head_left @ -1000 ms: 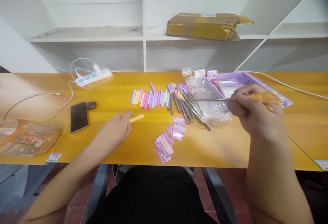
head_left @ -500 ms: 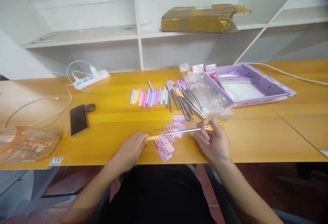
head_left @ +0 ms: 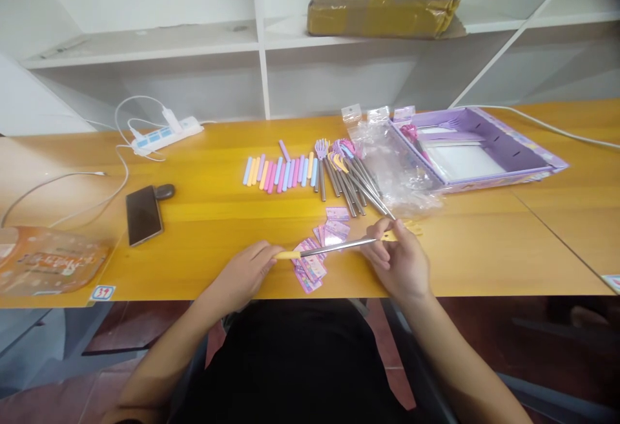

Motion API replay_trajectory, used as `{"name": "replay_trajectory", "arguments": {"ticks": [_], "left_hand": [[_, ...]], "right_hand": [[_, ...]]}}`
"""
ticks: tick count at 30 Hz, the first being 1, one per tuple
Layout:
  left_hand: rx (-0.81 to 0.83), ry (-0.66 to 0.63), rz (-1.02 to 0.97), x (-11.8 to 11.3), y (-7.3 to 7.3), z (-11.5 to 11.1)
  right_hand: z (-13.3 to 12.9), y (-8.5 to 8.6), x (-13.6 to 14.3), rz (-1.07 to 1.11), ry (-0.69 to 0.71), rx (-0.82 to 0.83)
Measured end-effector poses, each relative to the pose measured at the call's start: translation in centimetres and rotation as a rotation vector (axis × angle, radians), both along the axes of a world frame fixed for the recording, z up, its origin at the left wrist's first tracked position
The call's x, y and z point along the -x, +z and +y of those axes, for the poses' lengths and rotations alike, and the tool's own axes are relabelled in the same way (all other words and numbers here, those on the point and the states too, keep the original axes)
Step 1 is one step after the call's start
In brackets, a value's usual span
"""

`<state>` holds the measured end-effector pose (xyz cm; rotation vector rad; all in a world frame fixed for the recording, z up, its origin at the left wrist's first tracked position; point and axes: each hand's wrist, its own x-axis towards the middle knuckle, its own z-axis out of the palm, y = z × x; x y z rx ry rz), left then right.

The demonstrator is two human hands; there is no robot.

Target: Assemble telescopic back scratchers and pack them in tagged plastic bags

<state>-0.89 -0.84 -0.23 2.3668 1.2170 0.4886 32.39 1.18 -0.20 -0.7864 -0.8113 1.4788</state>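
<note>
My left hand (head_left: 246, 274) is closed on a yellow grip sleeve (head_left: 289, 254) near the table's front edge. In my right hand (head_left: 403, 261), the fingers are closed around a back scratcher (head_left: 341, 245) with a metal rod and a yellow claw head, partly hidden by the hand. The rod's free end meets the sleeve, in line with it; how far it goes in is hidden. Beneath the rod lie several pink and purple printed cards (head_left: 310, 262). Beyond them are a row of coloured grip sleeves (head_left: 276, 175) and a pile of back scratchers (head_left: 351, 181).
Clear plastic bags (head_left: 387, 165) lie beside a purple tray box (head_left: 508, 175) at the right. A power strip (head_left: 167, 137), a phone (head_left: 144, 216) and an orange printed bag (head_left: 53, 259) are on the left. A taped parcel (head_left: 382, 7) rests on the shelf.
The small gap between the rod's end and the yellow sleeve has closed, and the two now meet. The whole view has shifted slightly, with the table higher in it.
</note>
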Motion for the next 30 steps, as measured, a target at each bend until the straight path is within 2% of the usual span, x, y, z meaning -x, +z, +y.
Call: {"name": "replay_trajectory", "arguments": {"ticks": [6,16,30], "left_hand": [[-0.039,0.011,-0.033,0.3,-0.3,-0.2],[-0.227,0.001,-0.1,0.2,-0.5,-0.1],[-0.234,-0.009,-0.123,0.2,-0.6,-0.3]], "right_hand": [[-0.8,0.5,0.7,-0.066,-0.046,-0.09],[-1.8,1.0,1.5,-0.096,-0.037,-0.17],[-2.1,1.0,2.0,-0.151,-0.058,-0.196]]}}
